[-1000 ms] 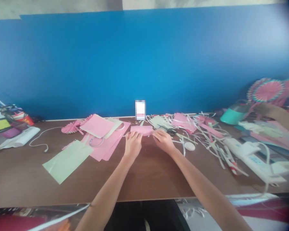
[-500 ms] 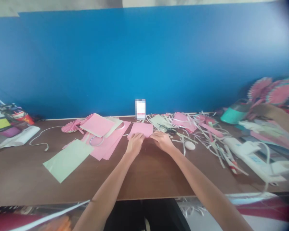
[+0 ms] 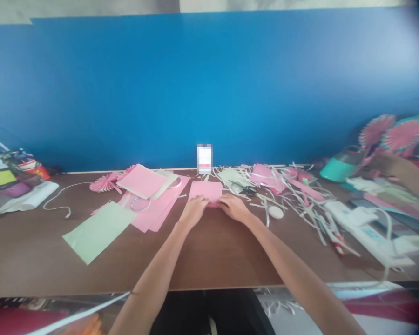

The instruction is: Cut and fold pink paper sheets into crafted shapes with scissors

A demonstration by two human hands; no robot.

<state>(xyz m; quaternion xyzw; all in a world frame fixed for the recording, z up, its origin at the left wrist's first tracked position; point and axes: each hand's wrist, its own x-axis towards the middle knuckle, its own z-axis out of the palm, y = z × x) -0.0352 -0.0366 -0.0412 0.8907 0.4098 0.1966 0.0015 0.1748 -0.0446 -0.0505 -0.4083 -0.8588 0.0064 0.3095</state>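
A small pink sheet of paper (image 3: 206,190) lies on the brown table in front of me, its near edge between my two hands. My left hand (image 3: 195,208) has its fingers closed on the near left corner of the sheet. On the near right corner, my right hand (image 3: 234,205) grips in the same way, thumb turned inward. Both fingertips are partly hidden and slightly blurred. Just behind the sheet stands a blurred-out white rectangle (image 3: 205,158), perhaps a phone.
Pink sheets (image 3: 153,218), a pale green sheet (image 3: 99,232) and a pleated pink fan (image 3: 104,182) lie left. Right are paper strips (image 3: 300,200), black-handled scissors (image 3: 246,190), a white oval object (image 3: 275,212) and a power strip (image 3: 366,232). A blue wall (image 3: 195,83) rises behind.
The pink sheet's near edge has come slightly toward me and more of the sheet shows. My hands have shifted a little nearer, still at its two near corners.
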